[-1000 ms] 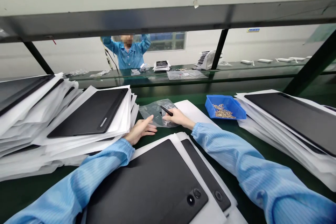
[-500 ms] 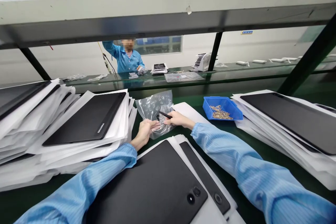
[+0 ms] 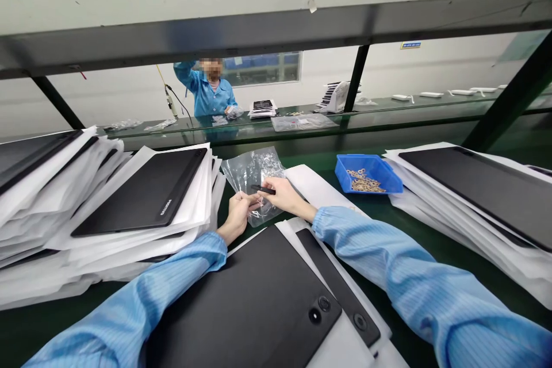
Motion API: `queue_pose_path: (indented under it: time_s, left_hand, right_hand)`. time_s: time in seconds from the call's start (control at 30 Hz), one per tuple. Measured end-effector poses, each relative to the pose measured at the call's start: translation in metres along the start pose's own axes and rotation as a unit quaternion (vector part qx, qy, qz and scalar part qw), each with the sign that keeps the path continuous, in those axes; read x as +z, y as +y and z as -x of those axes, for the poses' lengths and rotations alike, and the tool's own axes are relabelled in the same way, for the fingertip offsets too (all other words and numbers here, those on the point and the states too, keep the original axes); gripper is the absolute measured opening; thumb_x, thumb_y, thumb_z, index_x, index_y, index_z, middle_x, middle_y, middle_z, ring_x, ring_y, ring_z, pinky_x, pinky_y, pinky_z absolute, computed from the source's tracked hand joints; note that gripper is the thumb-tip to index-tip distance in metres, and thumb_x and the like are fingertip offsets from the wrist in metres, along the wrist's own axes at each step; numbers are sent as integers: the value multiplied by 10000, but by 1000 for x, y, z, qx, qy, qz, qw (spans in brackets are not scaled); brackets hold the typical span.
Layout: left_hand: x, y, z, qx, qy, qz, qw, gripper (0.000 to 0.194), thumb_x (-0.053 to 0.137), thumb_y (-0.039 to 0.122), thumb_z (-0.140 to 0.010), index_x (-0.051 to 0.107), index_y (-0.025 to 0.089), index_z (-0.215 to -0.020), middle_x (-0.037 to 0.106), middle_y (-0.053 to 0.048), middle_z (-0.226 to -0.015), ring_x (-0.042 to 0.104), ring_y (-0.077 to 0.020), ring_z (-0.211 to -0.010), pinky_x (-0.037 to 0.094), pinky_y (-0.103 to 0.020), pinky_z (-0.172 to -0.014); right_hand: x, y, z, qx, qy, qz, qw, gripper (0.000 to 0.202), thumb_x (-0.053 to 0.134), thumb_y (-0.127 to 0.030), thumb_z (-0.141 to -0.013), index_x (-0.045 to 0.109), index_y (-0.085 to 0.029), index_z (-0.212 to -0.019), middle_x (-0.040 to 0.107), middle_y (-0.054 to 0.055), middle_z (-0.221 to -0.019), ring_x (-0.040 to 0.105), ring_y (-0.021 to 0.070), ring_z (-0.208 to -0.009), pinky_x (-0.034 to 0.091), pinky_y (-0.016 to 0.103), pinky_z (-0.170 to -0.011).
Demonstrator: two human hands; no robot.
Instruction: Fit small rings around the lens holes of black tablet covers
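Note:
Over a clear plastic bag (image 3: 254, 169) in the middle, my two hands meet at the fingertips. My right hand (image 3: 282, 194) is closed round a thin black pen-like tool (image 3: 264, 189), which points left. Fingers pinched together, my left hand (image 3: 238, 213) is at the bag's lower left; what is between its fingertips is too small to make out. Nearer to me, below both hands, lies a large black tablet-like panel (image 3: 245, 299) with two round camera rings. A second dark panel (image 3: 340, 287) lies partly beneath it, with white sheets between.
Stacks of dark tablets in white sheets stand at the left (image 3: 142, 192) and right (image 3: 483, 190). A blue tray (image 3: 368, 173) holds small tan rings. A shelf beam (image 3: 276, 6) crosses above. Across the bench, a person in blue (image 3: 213, 95) has one arm raised.
My right hand and the black tool have moved slightly left, closer to my left hand. The view has tilted down a little.

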State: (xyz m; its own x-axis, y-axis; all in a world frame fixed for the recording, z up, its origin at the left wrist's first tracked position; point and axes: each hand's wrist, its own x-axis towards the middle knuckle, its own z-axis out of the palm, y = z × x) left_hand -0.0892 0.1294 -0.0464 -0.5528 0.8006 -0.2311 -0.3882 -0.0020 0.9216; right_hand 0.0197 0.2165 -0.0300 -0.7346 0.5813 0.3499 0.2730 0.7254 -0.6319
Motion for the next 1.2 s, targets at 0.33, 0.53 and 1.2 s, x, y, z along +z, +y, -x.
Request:
queue_pose_path:
  time_s: [0.33, 0.53, 1.2]
  left_hand:
    - [0, 2, -1, -15, -14, 8, 1000, 273, 600, 300, -935, 580, 143, -1157, 615, -78, -1114, 636, -192, -914, 567, -368, -765]
    - [-2, 3, -4, -26, -17, 17, 999, 246, 600, 289, -936, 583, 137, -1130, 627, -63, -1049, 640, -165, -835, 571, -323, -699]
    - [0, -1, -1, -10, -3, 24, 1000, 281, 600, 289, -935, 567, 146, -1174, 616, -76, -1107, 639, -184, -891, 570, -356, -747]
  right_hand:
    - [-9, 19, -2, 29, -47, -50, 997, 101, 625, -206, -760, 532, -167, -763, 545, -46, -631, 519, 116, -571, 408, 227, -578]
    - [-11, 22, -3, -12, -44, -19, 999, 126, 654, -113, -720, 542, -164, -696, 525, -42, -624, 522, 126, -603, 417, 237, -617]
    - [5, 13, 3, -40, -6, 23, 999, 226, 601, -43, -811, 578, -132, -605, 525, -42, -520, 544, 93, -496, 397, 202, -578]
